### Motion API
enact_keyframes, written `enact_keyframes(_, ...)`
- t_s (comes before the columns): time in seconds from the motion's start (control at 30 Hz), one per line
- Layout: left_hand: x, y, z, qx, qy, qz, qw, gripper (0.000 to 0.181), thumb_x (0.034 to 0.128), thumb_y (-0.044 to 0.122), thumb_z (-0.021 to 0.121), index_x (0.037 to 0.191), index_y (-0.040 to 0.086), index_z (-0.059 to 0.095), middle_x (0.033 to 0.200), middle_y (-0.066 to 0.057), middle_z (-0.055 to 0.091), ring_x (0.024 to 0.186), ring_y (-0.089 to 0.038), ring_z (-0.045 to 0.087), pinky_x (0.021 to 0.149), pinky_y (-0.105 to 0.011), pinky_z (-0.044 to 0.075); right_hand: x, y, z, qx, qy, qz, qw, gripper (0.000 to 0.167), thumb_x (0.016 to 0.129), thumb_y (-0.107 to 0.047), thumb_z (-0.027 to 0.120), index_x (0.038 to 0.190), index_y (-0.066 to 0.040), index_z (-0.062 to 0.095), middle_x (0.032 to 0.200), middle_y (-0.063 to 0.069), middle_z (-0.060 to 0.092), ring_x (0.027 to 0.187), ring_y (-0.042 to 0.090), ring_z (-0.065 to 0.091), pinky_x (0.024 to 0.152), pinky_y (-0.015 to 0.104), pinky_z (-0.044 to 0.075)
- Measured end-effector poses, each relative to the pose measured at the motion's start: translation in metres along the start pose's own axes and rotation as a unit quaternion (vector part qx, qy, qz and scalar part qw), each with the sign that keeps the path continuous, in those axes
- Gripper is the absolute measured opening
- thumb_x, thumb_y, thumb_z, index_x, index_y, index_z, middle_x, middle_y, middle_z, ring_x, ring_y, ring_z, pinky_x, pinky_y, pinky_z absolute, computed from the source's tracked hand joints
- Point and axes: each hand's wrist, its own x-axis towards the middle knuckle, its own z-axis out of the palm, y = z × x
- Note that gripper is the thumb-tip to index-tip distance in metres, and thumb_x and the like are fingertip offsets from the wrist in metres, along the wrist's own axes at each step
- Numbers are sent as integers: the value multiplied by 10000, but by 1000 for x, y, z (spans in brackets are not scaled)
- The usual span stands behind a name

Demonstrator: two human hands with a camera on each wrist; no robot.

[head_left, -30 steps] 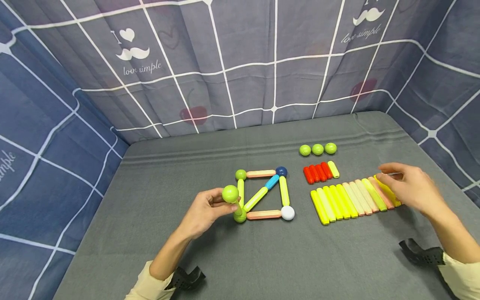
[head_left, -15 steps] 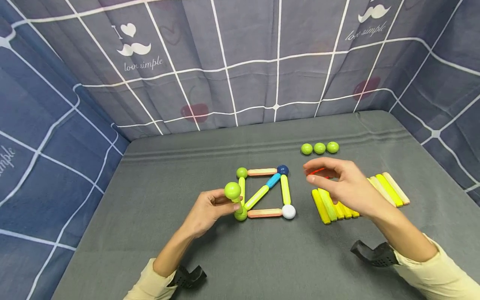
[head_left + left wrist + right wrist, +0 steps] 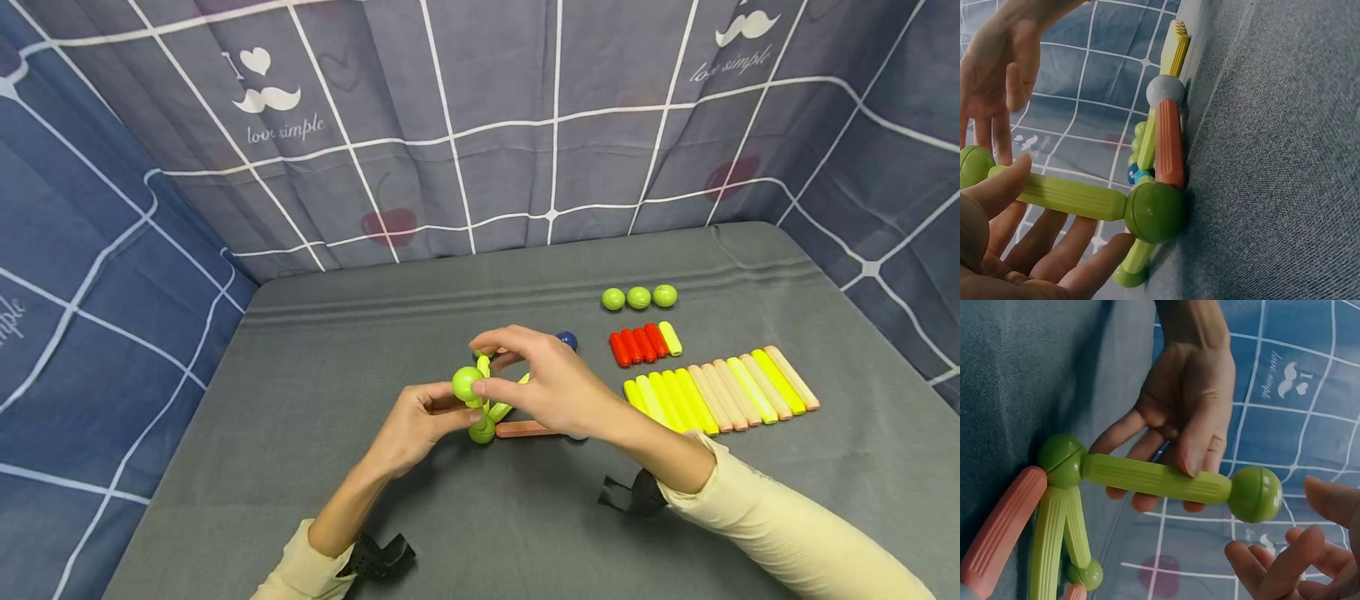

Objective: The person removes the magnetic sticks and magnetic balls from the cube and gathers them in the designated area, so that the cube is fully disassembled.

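My left hand (image 3: 405, 429) pinches an upright yellow-green rod (image 3: 1160, 477) between thumb and fingers. A green ball (image 3: 467, 383) caps the rod, and another green ball (image 3: 1155, 212) joins its foot to a flat frame on the table. Beside the top ball is my right hand (image 3: 555, 383), its fingers spread and loosely bent; in the right wrist view they look just apart from the ball. Under that hand lies the frame, partly covered: an orange rod (image 3: 525, 428), a dark blue ball (image 3: 567, 339), green rods. Its white ball (image 3: 1166, 92) shows in the left wrist view.
Three green balls (image 3: 639, 297) lie in a line at the back right. Closer in are short red rods (image 3: 637, 345) with one short yellow-green rod (image 3: 670, 338). A long row of yellow and pale rods (image 3: 720, 390) follows. Patterned cloth (image 3: 375, 150) rises behind the table.
My right hand has moved left from the right end of the long rod row, over the red rods, to the top green ball. My left hand keeps its hold on the upright rod.
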Motion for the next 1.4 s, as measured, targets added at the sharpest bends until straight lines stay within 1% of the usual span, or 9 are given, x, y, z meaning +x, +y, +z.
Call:
enact_keyframes(0.23,0,1,1,90,-56,31,9999,331,887,37,731,1203,-42,677,1142,-173,690,1066,-377,650,867,-362,548,4,3,9,-154,-122,-273,9994,155,902,-131,726,1057,-118,724,988,-87,674,893,70,644,754,282,547)
enact_keyframes(0.37,1,1,1,133,-44,56,9999,292,883,30,731,1163,-47,697,1096,-147,706,1023,-327,673,857,-363,552,5,3,12,-494,-54,-422,9979,211,873,-192,772,1066,-128,717,964,-128,662,892,35,632,844,322,486)
enact_keyframes(0.5,2,1,2,117,-69,8,9999,269,881,12,723,1139,-61,702,1075,-145,707,991,-259,682,852,-361,553,7,3,15,-744,-127,-429,9962,181,879,-187,760,1051,-147,720,939,-147,647,884,32,628,856,368,463)
enact_keyframes(0.77,3,1,1,-1,-96,-59,9999,327,877,10,728,1192,-65,679,1125,-159,695,1025,-239,671,864,-357,548,8,2,16,-206,-263,-243,9991,139,906,-86,703,1045,-92,707,948,-59,644,858,129,670,767,274,545)
enact_keyframes(0.93,2,1,0,-168,-208,-144,9995,425,874,9,734,1279,-56,627,1188,-209,664,1078,-296,655,879,-359,542,5,8,14,50,-2,-80,10000,186,902,-86,714,1087,-80,695,1039,-24,662,917,182,672,736,288,561)
enact_keyframes(1.03,2,1,0,-143,-262,-188,9994,428,880,25,732,1281,-71,619,1201,-264,639,1088,-332,644,883,-346,539,1,11,9,202,228,57,9995,208,901,-92,718,1108,-91,697,1101,-19,660,967,193,656,659,318,571)
enact_keyframes(1.17,3,1,0,-81,-257,-204,9994,400,884,31,730,1241,-113,625,1165,-311,630,1046,-279,656,874,-328,539,-5,15,-2,495,435,433,9969,263,904,-102,722,1162,-91,674,1149,12,643,898,196,666,520,362,556)
enact_keyframes(1.23,3,1,0,-55,-244,-208,9995,397,881,30,733,1231,-123,625,1145,-316,634,1028,-244,661,868,-322,540,-8,20,-10,570,537,581,9952,297,901,-88,724,1189,-78,652,1161,44,637,888,210,665,501,380,551)
enact_keyframes(1.4,3,1,-1,11,-222,-276,9994,407,872,33,744,1232,-116,628,1132,-306,647,1016,-220,666,853,-311,543,-21,39,-39,242,997,934,9903,330,889,-98,744,1199,-42,645,1133,98,662,945,229,650,520,374,553)
